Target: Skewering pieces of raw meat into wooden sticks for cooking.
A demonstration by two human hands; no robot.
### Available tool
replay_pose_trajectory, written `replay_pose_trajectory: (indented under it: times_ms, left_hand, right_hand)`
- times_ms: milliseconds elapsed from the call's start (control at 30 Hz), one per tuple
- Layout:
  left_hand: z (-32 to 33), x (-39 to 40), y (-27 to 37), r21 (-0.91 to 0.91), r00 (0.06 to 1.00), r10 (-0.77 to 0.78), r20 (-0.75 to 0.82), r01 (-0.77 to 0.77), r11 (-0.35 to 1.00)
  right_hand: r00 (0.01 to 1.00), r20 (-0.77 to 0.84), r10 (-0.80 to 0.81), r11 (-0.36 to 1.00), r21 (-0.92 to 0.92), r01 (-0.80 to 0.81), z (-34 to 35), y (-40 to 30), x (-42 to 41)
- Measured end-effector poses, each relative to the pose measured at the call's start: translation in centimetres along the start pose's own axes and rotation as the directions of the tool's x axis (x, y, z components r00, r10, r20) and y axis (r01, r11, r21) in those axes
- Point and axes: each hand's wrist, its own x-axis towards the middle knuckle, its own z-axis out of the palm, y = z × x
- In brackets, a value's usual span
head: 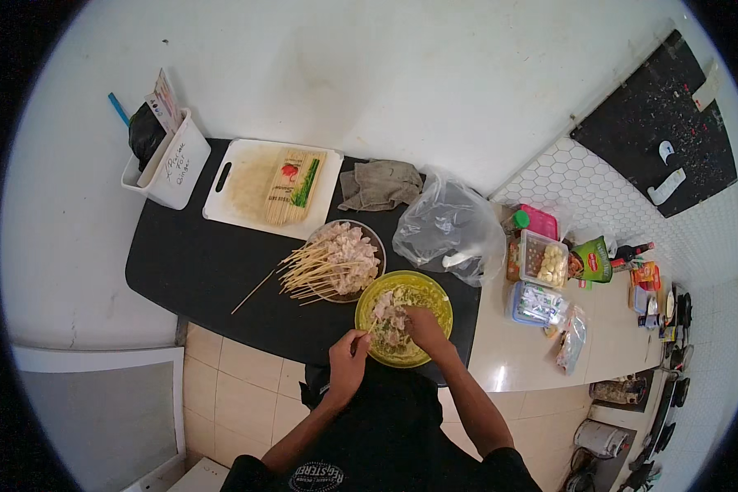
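My left hand (348, 364) pinches a thin bamboo skewer (372, 326) over the near left rim of a yellow-green bowl (441, 295). Inside that bowl are raw pale meat pieces (386, 304) in a wet coating. My right hand (426, 331) reaches in from the right, its fingers at the meat; whether they grip a piece is hidden. Just behind and left stands a round plate or bowl (382, 246) heaped with skewered raw meat (352, 252), the bare stick ends (307, 270) pointing mostly left. One loose skewer (252, 292) lies on the black tabletop (184, 258).
A white cutting board (240, 190) bears a pack of bamboo skewers (295, 187). Beside it are a grey cloth (381, 186) and a clear plastic bag (449, 221). At the left stands a white bin (181, 163). Food containers (544, 261) crowd the right-hand counter (529, 363).
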Motion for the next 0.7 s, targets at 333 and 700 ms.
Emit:
replay_pose_trajectory:
  times_ms: [333,700]
  left_hand:
    - [-0.1,0.0,0.5,-0.012,1.000,-0.019,0.001,0.019,1.000]
    - [-0.1,0.1,0.2,0.005,0.999,-0.036,0.017,0.035,0.999]
  right_hand:
    - [0.997,0.006,0.083,0.920,-0.385,-0.075,2.6,1.2,1.3]
    - [0.989,-0.146,0.007,0.975,-0.219,-0.039,-0.9,2.3,-1.0]
